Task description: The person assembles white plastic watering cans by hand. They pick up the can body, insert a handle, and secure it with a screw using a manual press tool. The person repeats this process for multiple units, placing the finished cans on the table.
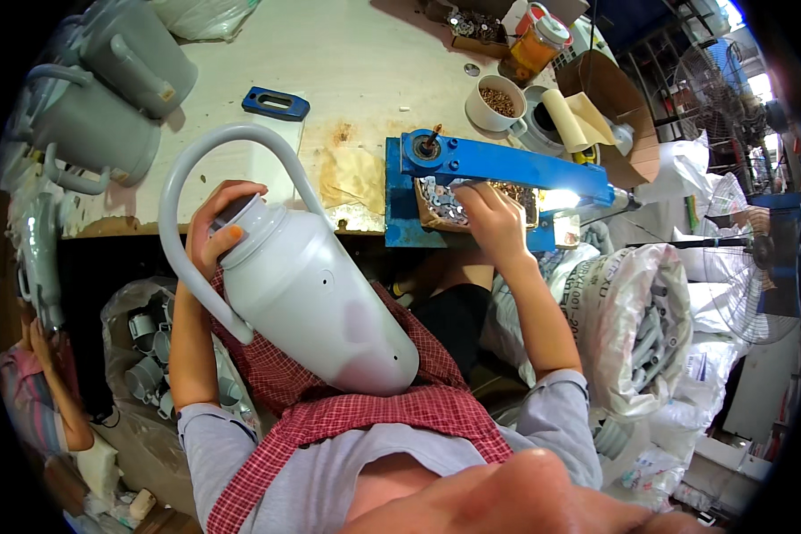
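Far to your left, finished-looking grey jugs stand on the desk; next, your left hand has its fingers gripping the neck of the pale grey jug, which lies tilted across your lap, mouth toward the upper left, base against your red checked apron; its looped handle arches past your wrist; beyond it sits a flat blue tool; then your right hand dips its fingers into small metal pieces (whether they pinch one, you cannot tell from here) beneath the blue press arm; rightmost, a woven sack bulges with grey parts.
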`<move>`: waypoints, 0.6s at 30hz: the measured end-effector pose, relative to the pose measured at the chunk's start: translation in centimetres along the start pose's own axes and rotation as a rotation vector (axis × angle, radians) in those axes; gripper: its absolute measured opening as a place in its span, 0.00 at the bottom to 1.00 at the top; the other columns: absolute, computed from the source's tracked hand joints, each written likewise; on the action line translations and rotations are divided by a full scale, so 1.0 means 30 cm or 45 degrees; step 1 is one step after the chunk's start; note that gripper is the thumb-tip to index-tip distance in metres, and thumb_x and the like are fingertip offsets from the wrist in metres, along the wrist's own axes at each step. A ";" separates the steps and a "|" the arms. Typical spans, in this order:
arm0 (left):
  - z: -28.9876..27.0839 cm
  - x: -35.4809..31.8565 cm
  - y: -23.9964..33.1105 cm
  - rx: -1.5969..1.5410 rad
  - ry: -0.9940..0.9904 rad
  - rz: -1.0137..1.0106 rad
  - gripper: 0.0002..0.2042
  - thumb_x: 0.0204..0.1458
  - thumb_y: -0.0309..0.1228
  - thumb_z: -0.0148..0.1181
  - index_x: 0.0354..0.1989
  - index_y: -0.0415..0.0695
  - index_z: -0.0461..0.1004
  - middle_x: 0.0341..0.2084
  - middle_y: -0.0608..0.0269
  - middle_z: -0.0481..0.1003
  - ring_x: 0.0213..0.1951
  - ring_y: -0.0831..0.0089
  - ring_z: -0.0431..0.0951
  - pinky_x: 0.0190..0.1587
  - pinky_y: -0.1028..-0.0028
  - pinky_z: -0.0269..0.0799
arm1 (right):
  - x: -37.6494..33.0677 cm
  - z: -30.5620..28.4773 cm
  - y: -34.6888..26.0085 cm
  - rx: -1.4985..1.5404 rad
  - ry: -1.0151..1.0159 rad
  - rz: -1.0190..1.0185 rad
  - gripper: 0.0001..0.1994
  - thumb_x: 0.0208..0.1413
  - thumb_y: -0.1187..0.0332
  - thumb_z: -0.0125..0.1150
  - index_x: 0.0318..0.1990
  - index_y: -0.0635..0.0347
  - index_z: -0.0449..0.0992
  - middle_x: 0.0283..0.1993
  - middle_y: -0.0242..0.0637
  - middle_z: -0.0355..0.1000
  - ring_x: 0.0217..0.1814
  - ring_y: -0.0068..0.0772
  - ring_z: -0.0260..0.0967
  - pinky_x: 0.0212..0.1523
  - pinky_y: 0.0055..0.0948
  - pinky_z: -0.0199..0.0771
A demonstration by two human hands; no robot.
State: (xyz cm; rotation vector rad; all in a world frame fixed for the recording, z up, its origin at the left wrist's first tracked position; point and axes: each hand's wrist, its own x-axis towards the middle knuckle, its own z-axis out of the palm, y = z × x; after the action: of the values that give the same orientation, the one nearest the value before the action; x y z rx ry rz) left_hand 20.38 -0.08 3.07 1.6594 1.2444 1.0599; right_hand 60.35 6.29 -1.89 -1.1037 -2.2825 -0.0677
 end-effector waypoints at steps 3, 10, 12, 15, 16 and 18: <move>0.000 -0.010 0.026 -0.002 -0.012 0.010 0.34 0.46 0.57 0.54 0.49 0.37 0.75 0.44 0.54 0.73 0.45 0.66 0.72 0.50 0.71 0.63 | -0.047 0.122 0.076 -0.030 -0.147 0.154 0.07 0.47 0.70 0.63 0.36 0.53 0.77 0.38 0.36 0.76 0.40 0.43 0.73 0.41 0.40 0.73; -0.026 -0.056 0.037 -0.002 0.006 -0.009 0.34 0.46 0.58 0.55 0.49 0.37 0.75 0.44 0.55 0.73 0.45 0.67 0.72 0.50 0.71 0.63 | -0.054 0.119 0.097 0.007 -0.222 0.290 0.07 0.51 0.66 0.64 0.36 0.56 0.77 0.35 0.39 0.75 0.42 0.48 0.72 0.45 0.44 0.71; -0.049 -0.067 0.033 0.016 0.002 -0.018 0.34 0.45 0.58 0.56 0.48 0.37 0.75 0.42 0.56 0.72 0.44 0.68 0.72 0.50 0.71 0.63 | -0.063 0.054 0.035 0.123 -0.114 0.271 0.04 0.49 0.72 0.66 0.33 0.57 0.78 0.34 0.38 0.77 0.36 0.44 0.75 0.41 0.38 0.75; -0.102 -0.061 0.030 0.086 -0.125 -0.027 0.32 0.42 0.54 0.58 0.47 0.38 0.75 0.41 0.58 0.72 0.44 0.68 0.72 0.49 0.72 0.64 | 0.084 -0.079 -0.084 0.331 0.265 0.080 0.07 0.46 0.80 0.66 0.33 0.61 0.79 0.36 0.39 0.79 0.36 0.40 0.78 0.37 0.32 0.78; -0.095 -0.055 0.038 0.093 -0.097 -0.040 0.31 0.42 0.53 0.58 0.46 0.38 0.75 0.41 0.58 0.73 0.44 0.69 0.72 0.49 0.73 0.64 | 0.137 -0.122 -0.122 0.363 0.399 0.013 0.08 0.45 0.83 0.67 0.33 0.62 0.79 0.37 0.40 0.79 0.36 0.39 0.78 0.36 0.30 0.78; -0.059 -0.030 0.058 0.103 -0.047 -0.054 0.28 0.42 0.50 0.59 0.45 0.38 0.76 0.41 0.58 0.73 0.43 0.69 0.72 0.49 0.73 0.63 | 0.250 -0.144 -0.124 0.364 0.509 -0.117 0.10 0.44 0.84 0.66 0.36 0.64 0.79 0.38 0.41 0.79 0.38 0.38 0.78 0.37 0.28 0.78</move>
State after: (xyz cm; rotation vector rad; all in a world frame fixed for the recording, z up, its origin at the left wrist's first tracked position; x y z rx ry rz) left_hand 19.10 -1.11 5.13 1.6982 1.3077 0.9603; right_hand 56.16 7.84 6.42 -0.7595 -1.9110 0.0030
